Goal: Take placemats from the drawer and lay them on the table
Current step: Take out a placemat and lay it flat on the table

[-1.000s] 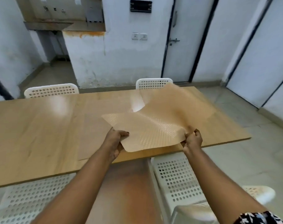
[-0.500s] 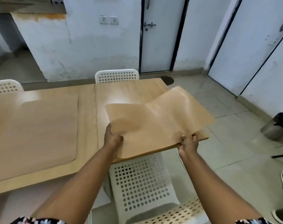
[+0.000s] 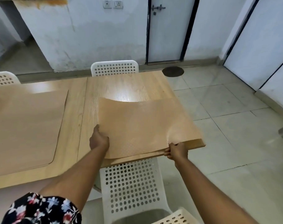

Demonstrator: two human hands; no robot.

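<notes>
Here the tan placemat lies over the surface's near right corner, far edge bowed up. Left hand grips its left edge; right hand fingers apparently pinch the near edge. Another placemat lies flat at left.

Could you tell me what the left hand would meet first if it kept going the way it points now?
Probably nothing new: the left hand already grips the placemat; beyond lies bare table.
</notes>
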